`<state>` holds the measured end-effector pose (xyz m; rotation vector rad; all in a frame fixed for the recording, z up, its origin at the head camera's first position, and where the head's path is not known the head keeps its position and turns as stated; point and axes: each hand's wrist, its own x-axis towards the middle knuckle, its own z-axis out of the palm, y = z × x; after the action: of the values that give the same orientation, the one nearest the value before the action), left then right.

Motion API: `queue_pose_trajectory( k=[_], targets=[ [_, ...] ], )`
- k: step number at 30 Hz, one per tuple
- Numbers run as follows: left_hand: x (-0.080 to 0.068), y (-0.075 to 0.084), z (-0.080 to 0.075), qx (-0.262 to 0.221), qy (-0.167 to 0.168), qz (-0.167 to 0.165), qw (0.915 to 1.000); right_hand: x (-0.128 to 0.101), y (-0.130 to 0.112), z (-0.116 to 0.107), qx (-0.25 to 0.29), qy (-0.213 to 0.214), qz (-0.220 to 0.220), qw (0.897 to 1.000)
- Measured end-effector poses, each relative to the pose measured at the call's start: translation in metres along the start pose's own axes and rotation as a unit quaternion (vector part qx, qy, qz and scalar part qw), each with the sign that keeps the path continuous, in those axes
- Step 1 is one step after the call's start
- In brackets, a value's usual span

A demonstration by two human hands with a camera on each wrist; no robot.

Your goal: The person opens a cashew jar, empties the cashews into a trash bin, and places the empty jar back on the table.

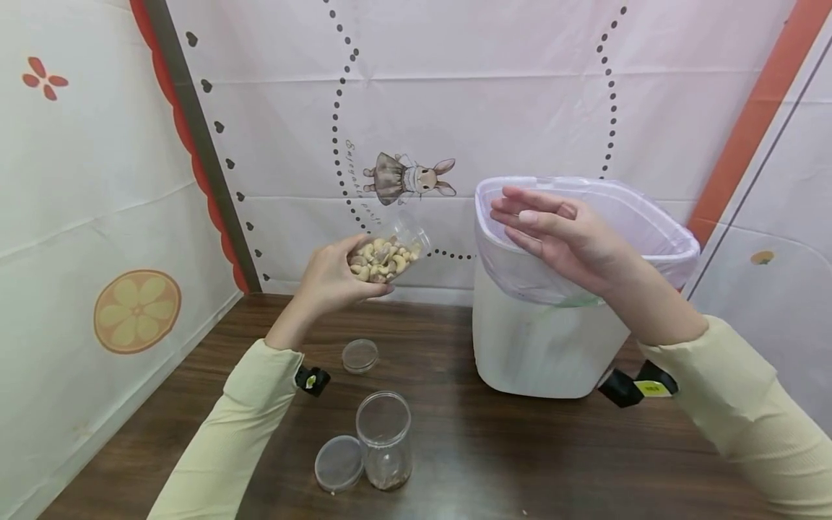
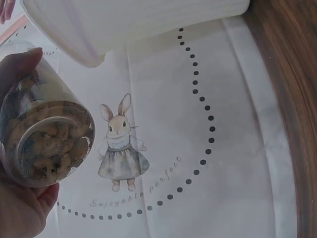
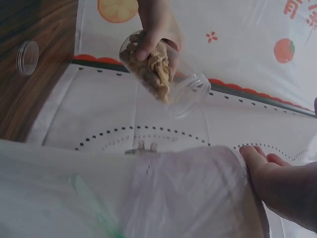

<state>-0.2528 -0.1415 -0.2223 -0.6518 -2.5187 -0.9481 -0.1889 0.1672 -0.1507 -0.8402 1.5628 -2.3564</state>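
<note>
The left hand (image 1: 334, 278) grips the tilted, uncapped jar of cashews (image 1: 385, 258) short of the lined bin (image 1: 546, 347), contents unpoured; the right hand (image 1: 562, 235), fingers straight, holds nothing.

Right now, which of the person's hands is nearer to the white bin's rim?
Right. The right hand hovers with straight fingers just over the rim of the white bin, while the left hand holds the jar of cashews tilted, off to the bin's left.
</note>
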Motion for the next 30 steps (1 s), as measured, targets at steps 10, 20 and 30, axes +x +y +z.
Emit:
queue_pose_trajectory(
  k=[10, 20, 30],
  targets=[
    [0.01, 0.008, 0.0, -0.028, 0.004, 0.004, 0.9996, -0.009, -0.02, -0.02, 0.019, -0.015, -0.002, 1.0],
    [0.017, 0.017, -0.002, -0.017, -0.005, 0.001, 0.9999, -0.018, -0.037, -0.043, 0.051, -0.008, 0.01, 0.999],
    [0.028, 0.025, -0.002, -0.018, -0.003, 0.003, 0.9998, -0.03, -0.053, -0.067, 0.066, 0.027, 0.001, 0.997]
  ],
)
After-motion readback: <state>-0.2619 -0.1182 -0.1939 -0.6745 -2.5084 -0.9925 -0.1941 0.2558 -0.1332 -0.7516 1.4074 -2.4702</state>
